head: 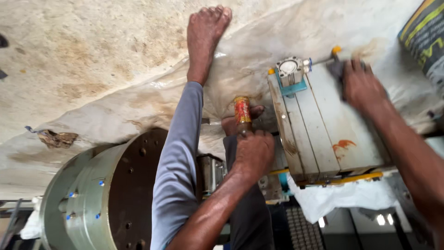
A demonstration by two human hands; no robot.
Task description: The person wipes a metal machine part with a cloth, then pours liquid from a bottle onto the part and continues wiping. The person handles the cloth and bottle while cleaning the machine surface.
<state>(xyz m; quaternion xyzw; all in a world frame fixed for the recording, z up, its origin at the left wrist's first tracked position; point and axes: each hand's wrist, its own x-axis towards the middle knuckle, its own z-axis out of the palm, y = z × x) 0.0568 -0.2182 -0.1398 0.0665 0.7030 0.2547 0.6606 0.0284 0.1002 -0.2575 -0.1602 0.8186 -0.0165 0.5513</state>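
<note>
- Left hand point(253, 153): we see it clenched around the lower end of a red-and-yellow spray can point(242, 111), just left of the white metal block point(323, 134).
- Right hand point(363, 85): fingers curled, pressing a dark rag point(336, 69) onto the block's far corner.
- Block: lies on a stained white sheet point(138, 99); a small pneumatic cylinder point(290, 70) sits at its top edge.
</note>
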